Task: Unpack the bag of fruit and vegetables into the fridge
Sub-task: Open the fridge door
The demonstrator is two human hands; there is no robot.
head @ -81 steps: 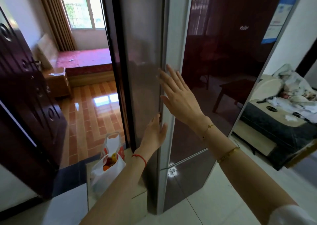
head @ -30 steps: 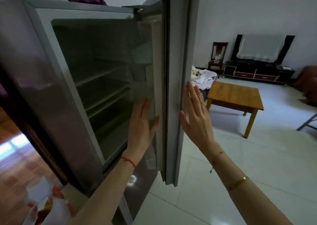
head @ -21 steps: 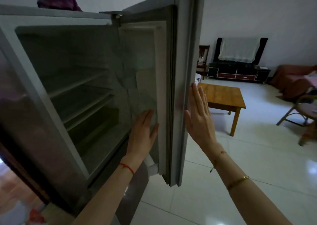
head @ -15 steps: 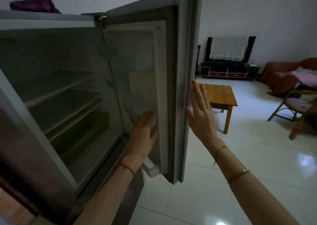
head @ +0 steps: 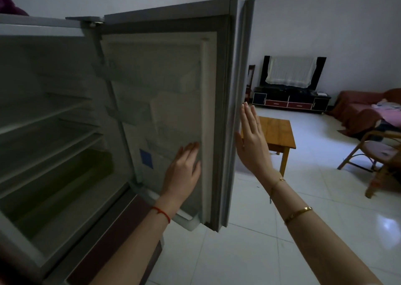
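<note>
The fridge (head: 54, 132) stands open on the left, its dim interior showing bare shelves and a lower drawer. Its upper door (head: 217, 89) is swung wide to the right. My left hand (head: 183, 171) lies flat, fingers apart, on the inner side of the door near its lower edge. My right hand (head: 251, 141) is flat and open against the door's outer edge. Neither hand holds anything. The bag of fruit and vegetables is out of view.
A wooden coffee table (head: 277, 132) stands just behind the door. A TV stand (head: 290, 102) is by the far wall, a sofa (head: 366, 108) and a rattan chair (head: 377, 154) at the right. White tiled floor (head: 249, 241) spreads below.
The door went from shut to wide open, swinging right with both hands flat on it. My view turned right, and the bag on the floor left the frame.
</note>
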